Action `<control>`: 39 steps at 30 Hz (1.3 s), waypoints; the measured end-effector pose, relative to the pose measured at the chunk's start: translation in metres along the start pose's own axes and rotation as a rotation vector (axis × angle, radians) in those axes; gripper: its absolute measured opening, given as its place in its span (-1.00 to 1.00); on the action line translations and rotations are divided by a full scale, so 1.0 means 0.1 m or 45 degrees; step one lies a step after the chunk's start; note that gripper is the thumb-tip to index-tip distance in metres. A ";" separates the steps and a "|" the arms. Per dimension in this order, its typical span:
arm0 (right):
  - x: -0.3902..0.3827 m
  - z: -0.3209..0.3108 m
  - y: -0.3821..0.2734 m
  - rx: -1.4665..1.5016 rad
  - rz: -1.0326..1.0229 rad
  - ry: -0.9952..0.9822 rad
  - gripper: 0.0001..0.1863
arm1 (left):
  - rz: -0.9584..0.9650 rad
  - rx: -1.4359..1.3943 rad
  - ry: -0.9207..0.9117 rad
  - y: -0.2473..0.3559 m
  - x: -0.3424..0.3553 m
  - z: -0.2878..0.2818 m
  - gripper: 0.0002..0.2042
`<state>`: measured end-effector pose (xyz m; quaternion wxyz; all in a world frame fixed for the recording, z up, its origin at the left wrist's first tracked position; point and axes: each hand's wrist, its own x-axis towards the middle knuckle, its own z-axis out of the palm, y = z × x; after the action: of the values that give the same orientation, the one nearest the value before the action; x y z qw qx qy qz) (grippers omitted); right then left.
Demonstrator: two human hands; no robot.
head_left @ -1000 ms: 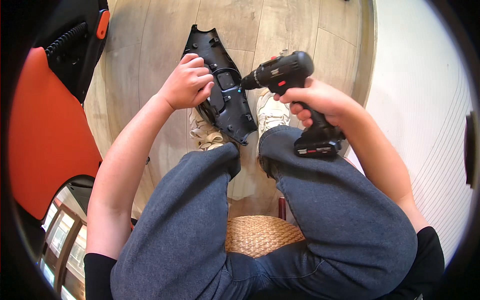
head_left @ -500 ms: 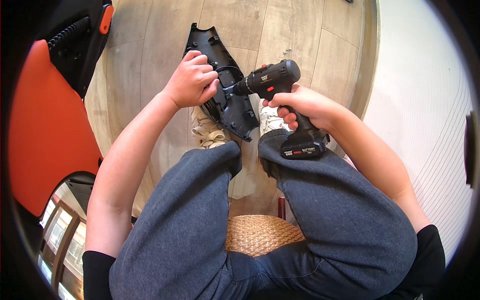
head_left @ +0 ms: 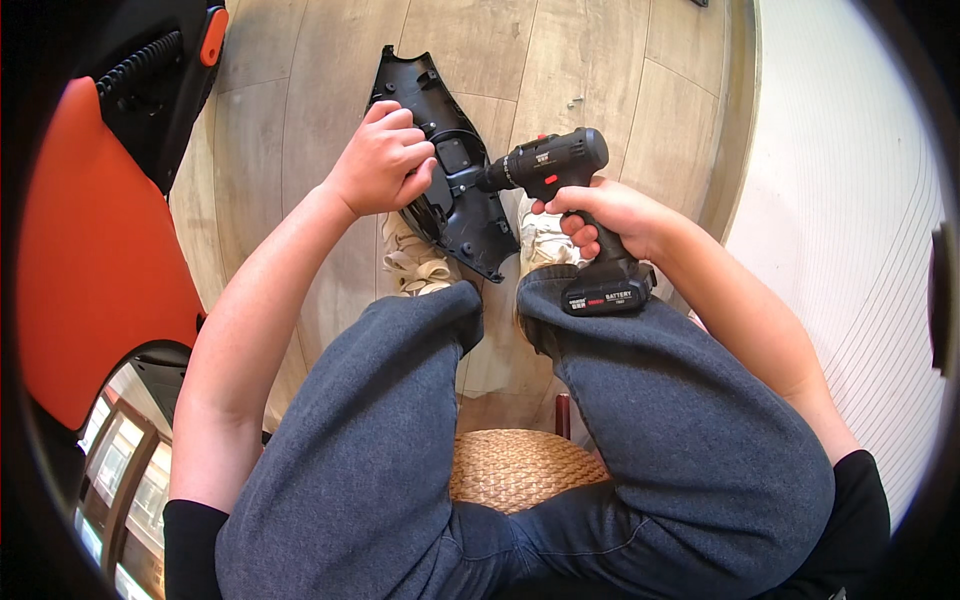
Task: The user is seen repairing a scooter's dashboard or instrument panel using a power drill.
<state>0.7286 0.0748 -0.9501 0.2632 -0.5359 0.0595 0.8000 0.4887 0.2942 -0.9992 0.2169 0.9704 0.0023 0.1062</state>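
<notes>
A black molded plastic cover (head_left: 478,228) is held upright at a slant above my shoes, its ribbed inner side toward me. My left hand (head_left: 385,160) is closed round its left edge, fingers curled over the inside. My right hand (head_left: 600,215) grips the handle of a black cordless drill (head_left: 555,160) with red switches, the index finger by the trigger. The drill's chuck points left at the middle of the cover, where small silvery screw heads show. Whether the bit touches a screw cannot be made out. The battery end sits close to my right knee.
Two small screws (head_left: 574,102) lie on the wood floor (head_left: 480,50) beyond the drill. A large orange and black machine (head_left: 110,250) stands at the left. At the right is a white panel (head_left: 840,230). Below me is a woven stool seat (head_left: 525,468).
The drill has shifted slightly to the right and its body has tipped a little, its chuck drawn back a bit from the cover. My left hand and the cover hold nearly still.
</notes>
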 end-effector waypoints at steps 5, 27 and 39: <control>0.02 0.00 0.00 -0.003 -0.020 -0.046 -0.75 | -0.007 -0.027 -0.008 0.01 0.00 0.00 -0.86; 0.22 -0.28 -0.04 0.213 0.177 -0.178 -0.78 | -0.006 -0.008 0.028 0.05 0.05 0.06 -0.85; 0.29 -0.34 -0.06 0.218 0.248 -0.176 -0.82 | -0.012 0.038 0.030 0.04 0.04 0.07 -0.85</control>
<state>0.7516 0.0770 -0.9889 0.2324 -0.4469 0.1612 0.8487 0.4935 0.2875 -1.0032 0.2027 0.9722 0.0111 0.1167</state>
